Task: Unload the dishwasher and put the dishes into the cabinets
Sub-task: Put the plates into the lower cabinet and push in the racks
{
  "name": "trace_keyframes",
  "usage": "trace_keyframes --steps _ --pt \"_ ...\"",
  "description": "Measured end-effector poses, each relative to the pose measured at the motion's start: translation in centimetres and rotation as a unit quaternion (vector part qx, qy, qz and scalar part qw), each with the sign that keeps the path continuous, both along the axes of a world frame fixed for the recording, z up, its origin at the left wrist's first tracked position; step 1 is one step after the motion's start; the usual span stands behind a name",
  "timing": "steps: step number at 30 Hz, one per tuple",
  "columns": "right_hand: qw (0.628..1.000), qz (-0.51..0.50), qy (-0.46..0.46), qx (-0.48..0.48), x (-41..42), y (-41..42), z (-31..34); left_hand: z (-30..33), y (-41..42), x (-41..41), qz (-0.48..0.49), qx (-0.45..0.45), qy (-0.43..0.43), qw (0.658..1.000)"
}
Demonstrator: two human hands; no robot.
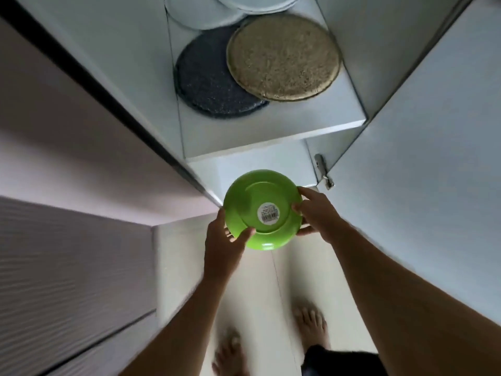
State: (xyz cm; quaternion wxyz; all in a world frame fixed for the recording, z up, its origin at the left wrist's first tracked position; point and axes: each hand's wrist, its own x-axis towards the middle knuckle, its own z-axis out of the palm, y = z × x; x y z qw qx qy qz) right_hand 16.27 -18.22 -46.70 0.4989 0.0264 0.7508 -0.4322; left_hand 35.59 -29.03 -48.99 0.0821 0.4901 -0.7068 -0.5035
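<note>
A green plate (252, 202) is held upside down in front of me, its underside with a round white barcode sticker facing the camera. My left hand (222, 242) grips its lower left rim. My right hand (315, 213) grips its right rim. The plate hangs in front of an open white cabinet (271, 142), just below the front edge of its shelf.
On the cabinet shelf lie a round gold mat (283, 57) overlapping a round dark grey mat (208, 82), with pale round ones (200, 12) behind. The open cabinet door (423, 131) with its hinge (324, 170) stands at the right. My bare feet are on the pale floor below.
</note>
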Motion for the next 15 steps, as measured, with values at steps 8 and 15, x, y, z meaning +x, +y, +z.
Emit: trace_keyframes --steps 8,15 --pt "0.976 0.042 0.213 0.021 -8.2 -11.3 -11.1 -12.4 -8.1 -12.0 0.018 -0.091 0.035 0.995" --pt "0.945 0.041 0.323 0.009 -10.6 -17.1 -20.3 -20.2 -15.0 -16.8 0.034 -0.130 0.035 0.990"
